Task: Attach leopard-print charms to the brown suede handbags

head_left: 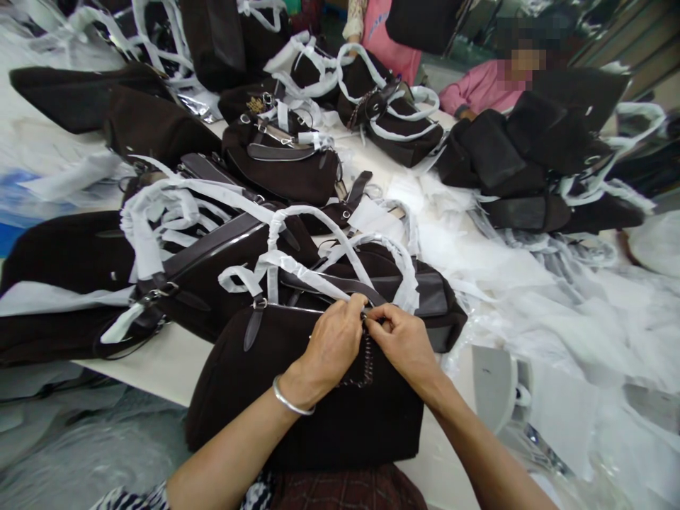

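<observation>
The left hand (330, 343) and right hand (404, 345) nearly touch over the dark bag (239, 397), fingers bent; I can't tell if they hold the chain (367, 363)

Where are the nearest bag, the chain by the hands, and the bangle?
Bag (355, 427): head view, dark front panel, between the forearms.
Chain (368, 360): head view, its hanging length.
Bangle (289, 404): head view, its silvery band.
</observation>
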`<move>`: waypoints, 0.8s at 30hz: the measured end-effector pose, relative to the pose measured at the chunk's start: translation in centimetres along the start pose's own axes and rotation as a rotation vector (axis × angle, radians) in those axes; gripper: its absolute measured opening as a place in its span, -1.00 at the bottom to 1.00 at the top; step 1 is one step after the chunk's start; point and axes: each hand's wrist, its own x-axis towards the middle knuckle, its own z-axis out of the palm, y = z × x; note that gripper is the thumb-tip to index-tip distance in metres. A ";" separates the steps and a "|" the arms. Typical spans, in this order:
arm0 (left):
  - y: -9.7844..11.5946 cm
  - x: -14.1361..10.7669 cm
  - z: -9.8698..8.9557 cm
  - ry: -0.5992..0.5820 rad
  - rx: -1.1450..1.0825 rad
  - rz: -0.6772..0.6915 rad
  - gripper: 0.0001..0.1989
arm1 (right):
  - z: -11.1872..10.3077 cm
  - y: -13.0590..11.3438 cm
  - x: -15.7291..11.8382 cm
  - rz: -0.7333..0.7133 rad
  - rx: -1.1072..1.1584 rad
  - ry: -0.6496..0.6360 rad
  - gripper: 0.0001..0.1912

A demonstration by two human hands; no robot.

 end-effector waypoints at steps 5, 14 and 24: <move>0.3 0.2 0.3 -0.021 0.059 0.028 -0.71 | -0.2 0.1 0.1 -0.023 0.001 -0.028 -0.85; -0.5 0.0 2.2 0.152 -0.009 -0.054 -0.68 | -0.7 1.1 0.9 0.203 0.332 -0.164 -0.86; -0.6 -0.5 0.9 0.035 -0.175 -0.025 -0.77 | -0.4 1.5 0.8 0.224 0.440 -0.165 -0.79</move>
